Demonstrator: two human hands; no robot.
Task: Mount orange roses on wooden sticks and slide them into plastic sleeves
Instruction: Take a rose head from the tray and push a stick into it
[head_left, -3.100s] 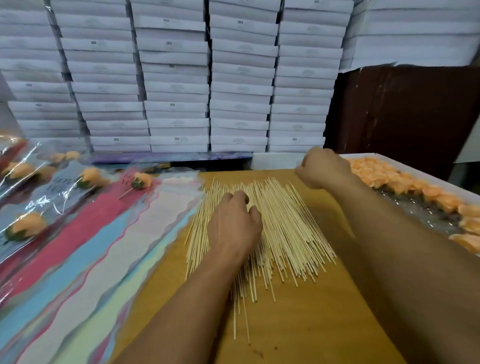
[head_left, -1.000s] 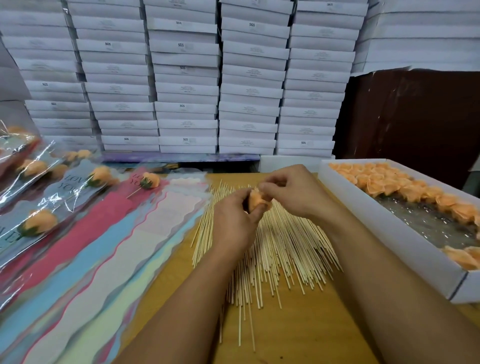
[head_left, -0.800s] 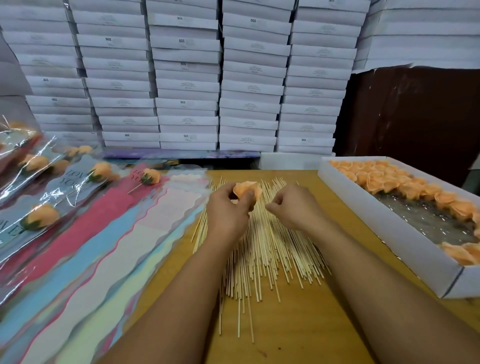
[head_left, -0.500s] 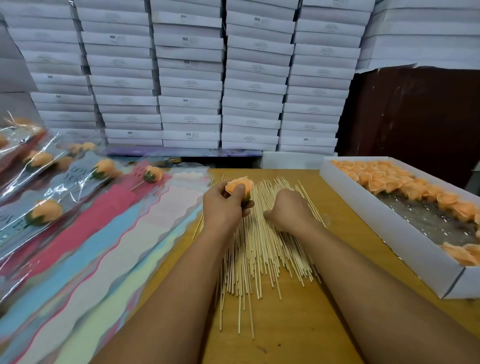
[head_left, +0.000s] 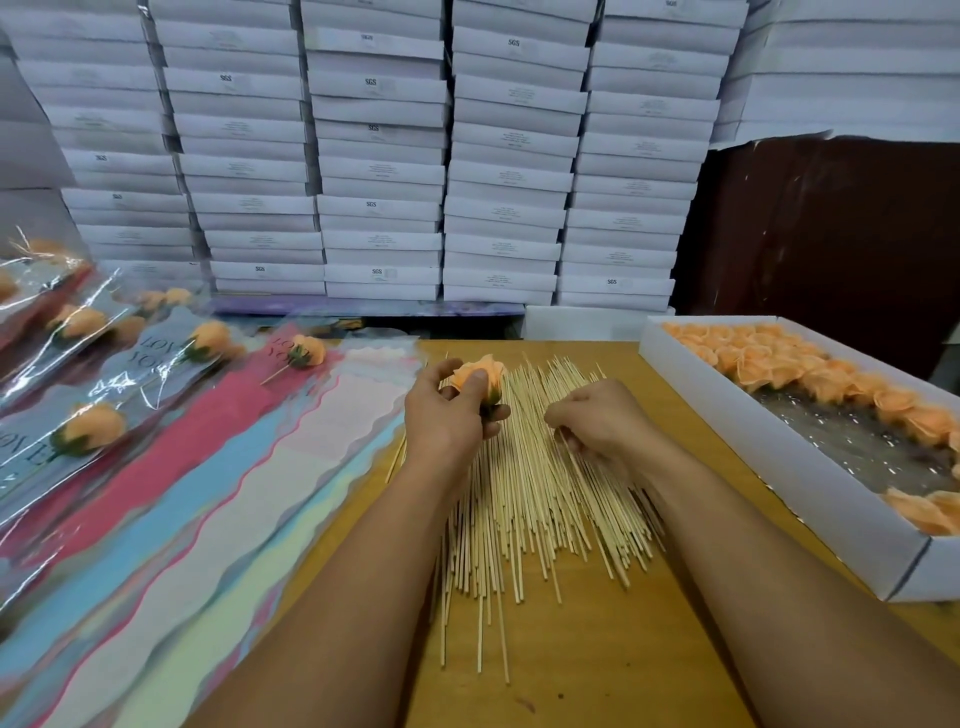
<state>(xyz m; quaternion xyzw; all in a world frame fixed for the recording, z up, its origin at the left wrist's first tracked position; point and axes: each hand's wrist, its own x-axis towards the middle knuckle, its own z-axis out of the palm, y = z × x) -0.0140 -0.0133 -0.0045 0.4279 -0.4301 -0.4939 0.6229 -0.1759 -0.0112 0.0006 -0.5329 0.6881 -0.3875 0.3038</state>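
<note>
My left hand (head_left: 447, 415) grips an orange rose (head_left: 480, 376) with a green base, held above the far end of a spread pile of wooden sticks (head_left: 524, 499) on the wooden table (head_left: 597, 649). My right hand (head_left: 597, 421) lies on the pile to the right, fingers curled and pinching a stick. A white box (head_left: 810, 467) at the right holds several orange roses (head_left: 779, 364). To the left lies a fanned stack of coloured plastic sleeves (head_left: 208, 493).
Several sleeved roses on sticks (head_left: 93, 431) lie at the far left over the stack; one rose on a stick (head_left: 306, 351) rests on a sleeve. Stacks of white cartons (head_left: 379, 156) form a wall behind the table. A dark brown panel (head_left: 831, 249) stands behind the rose box.
My right hand passed the rose to my left hand, then dropped onto the stick pile and closed on a stick. My left hand lifted the rose slightly away.
</note>
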